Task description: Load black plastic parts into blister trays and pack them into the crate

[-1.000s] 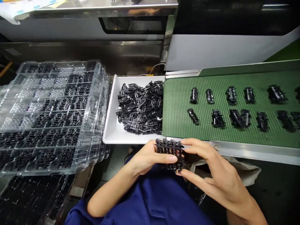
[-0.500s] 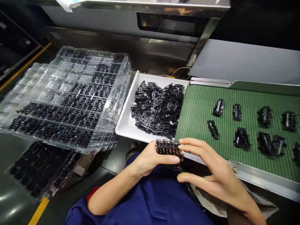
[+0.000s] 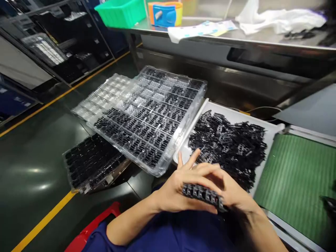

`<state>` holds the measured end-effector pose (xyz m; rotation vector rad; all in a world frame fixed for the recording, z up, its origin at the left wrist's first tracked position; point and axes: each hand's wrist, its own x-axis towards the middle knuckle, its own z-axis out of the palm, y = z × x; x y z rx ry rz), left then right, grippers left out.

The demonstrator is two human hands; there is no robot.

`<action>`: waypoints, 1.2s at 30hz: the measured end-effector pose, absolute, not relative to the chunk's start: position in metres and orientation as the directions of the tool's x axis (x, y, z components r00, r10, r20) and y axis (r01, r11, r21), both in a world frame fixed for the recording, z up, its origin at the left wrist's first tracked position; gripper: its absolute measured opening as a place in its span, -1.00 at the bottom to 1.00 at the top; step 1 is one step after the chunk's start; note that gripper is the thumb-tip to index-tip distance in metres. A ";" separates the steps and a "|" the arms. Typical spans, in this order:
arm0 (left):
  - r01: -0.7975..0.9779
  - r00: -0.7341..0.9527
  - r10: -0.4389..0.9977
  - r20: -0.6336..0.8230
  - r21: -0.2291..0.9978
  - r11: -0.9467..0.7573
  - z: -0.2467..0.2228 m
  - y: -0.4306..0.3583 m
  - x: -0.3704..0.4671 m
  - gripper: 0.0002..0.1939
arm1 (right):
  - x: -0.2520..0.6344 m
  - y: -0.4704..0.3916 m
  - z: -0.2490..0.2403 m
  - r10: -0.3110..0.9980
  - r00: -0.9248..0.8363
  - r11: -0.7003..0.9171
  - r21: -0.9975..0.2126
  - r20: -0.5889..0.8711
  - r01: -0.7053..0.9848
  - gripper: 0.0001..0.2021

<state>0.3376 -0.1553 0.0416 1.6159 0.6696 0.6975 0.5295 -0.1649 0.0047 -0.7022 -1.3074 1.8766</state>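
Observation:
A row of black plastic parts (image 3: 201, 193) lies between my two hands in front of my body. My left hand (image 3: 174, 190) is closed round its left end, with two fingers raised. At the right end, my right hand (image 3: 231, 187) grips the row, its fingers curved over the top. Just beyond my hands, a white tray (image 3: 273, 126) holds a loose heap of black parts (image 3: 231, 140). To the left of it sits a stack of clear plastic trays (image 3: 160, 171), many of whose pockets are filled with black parts.
A green conveyor belt (image 3: 296, 168) runs at the right. Lower left, another tray of black parts (image 3: 89, 157) stands near a red stool (image 3: 91, 227). A metal shelf (image 3: 210, 38) at the back bears a green bin (image 3: 122, 14) and white cloth (image 3: 283, 19).
The view has swung left, so the trays appear further right. My right hand has closed on the row of parts, which is now tilted between both hands.

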 end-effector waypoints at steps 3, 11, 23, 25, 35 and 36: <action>0.184 0.679 0.722 0.129 0.923 -0.338 0.047 -0.136 0.293 -0.37 | 0.490 -0.139 0.021 0.724 -0.685 -0.056 -0.982 0.085 -0.181 -0.47; 0.288 0.571 0.820 0.041 0.925 -0.248 0.043 -0.073 0.189 0.15 | 0.377 -0.075 0.039 0.780 -0.623 -0.048 -0.988 0.055 -0.147 -0.45; 0.533 0.083 0.985 0.148 0.829 -0.170 0.023 0.016 0.052 -0.02 | 0.250 0.074 0.016 0.969 -0.198 0.238 -0.762 0.146 0.602 -0.50; 0.670 0.093 0.976 0.197 0.713 -0.208 0.019 0.033 0.039 -0.10 | 0.233 0.093 0.007 0.968 -0.163 0.249 -0.649 0.192 0.719 -0.54; 0.816 0.537 0.843 -0.025 0.268 -0.512 -0.003 0.093 0.042 -0.41 | 0.207 0.093 -0.023 0.937 -0.272 0.329 -0.287 0.221 0.900 -0.64; 0.820 0.540 0.841 -0.028 0.244 -0.518 -0.003 0.095 0.042 -0.43 | 0.205 0.091 -0.025 0.932 -0.289 0.343 -0.274 0.221 0.898 -0.62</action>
